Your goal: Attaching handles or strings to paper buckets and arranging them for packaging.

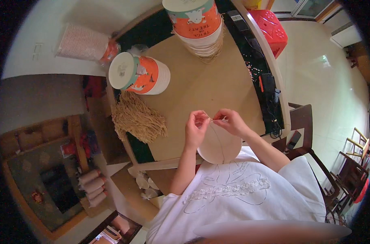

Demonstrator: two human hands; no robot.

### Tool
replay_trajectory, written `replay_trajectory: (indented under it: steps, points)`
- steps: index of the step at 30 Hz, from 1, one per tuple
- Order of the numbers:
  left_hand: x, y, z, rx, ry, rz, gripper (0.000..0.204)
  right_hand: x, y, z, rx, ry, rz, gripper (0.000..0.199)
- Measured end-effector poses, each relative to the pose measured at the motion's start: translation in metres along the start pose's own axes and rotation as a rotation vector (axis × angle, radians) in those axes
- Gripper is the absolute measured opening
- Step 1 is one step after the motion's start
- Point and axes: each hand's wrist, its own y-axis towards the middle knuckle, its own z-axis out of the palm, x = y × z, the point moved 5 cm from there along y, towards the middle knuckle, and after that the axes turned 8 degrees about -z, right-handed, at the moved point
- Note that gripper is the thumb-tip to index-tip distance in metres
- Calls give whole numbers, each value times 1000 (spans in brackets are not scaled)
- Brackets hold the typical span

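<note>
At the near edge of the table, my left hand and my right hand meet with their fingers closed in a pinch on a thin tan cord. The cord runs down over a round white paper bucket, which rests close against my white shirt. Its far rim is partly hidden by my hands. Whether the cord passes through the bucket's wall, I cannot tell. To the left lies a thick bundle of loose tan cords. Behind it stands a stack of orange, white and green paper buckets.
At the far side another bucket stack has cords hanging round its rims. A dark box, small beads and black cables lie along the right edge. A red stool and dark chair stand beyond.
</note>
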Motion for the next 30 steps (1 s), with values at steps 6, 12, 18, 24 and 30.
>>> replay_trajectory:
  steps: [6, 12, 18, 24, 30]
  points:
    - [-16, -6, 2, -22, 543, 181, 14, -3, 0, -1, 4, 39, 19, 11]
    - [-8, -5, 5, 22, 410, 71, 9, -6, -1, -1, 5, 50, 37, 12]
    - [-2, -3, 5, 24, 338, 77, 7, -9, -3, -1, 1, 69, 51, 13]
    - [12, -2, 2, 44, 159, -41, 6, -8, -3, 1, 14, 89, 33, 12]
    - [3, -5, 3, 54, 231, 78, 5, -9, -2, 2, -1, 109, 11, 9]
